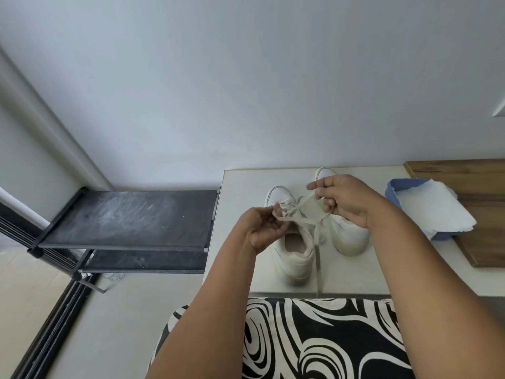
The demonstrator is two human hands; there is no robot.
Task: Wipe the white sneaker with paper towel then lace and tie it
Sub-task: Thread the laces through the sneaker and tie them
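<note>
Left white sneaker (293,255): on pale table (355,277), heel toward person, beside second sneaker (349,233). Lace (308,212): stretched above it between both hands. Left hand (262,228): fingers curled, pinching lace end. Right hand (344,198): fingers curled, gripping lace loop. Paper towels (434,209): in blue tray (393,188), right, near sneakers.

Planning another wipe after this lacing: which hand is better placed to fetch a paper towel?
Right. The right hand is nearer the paper towels in the blue tray; the left hand is across the sneakers.
</note>
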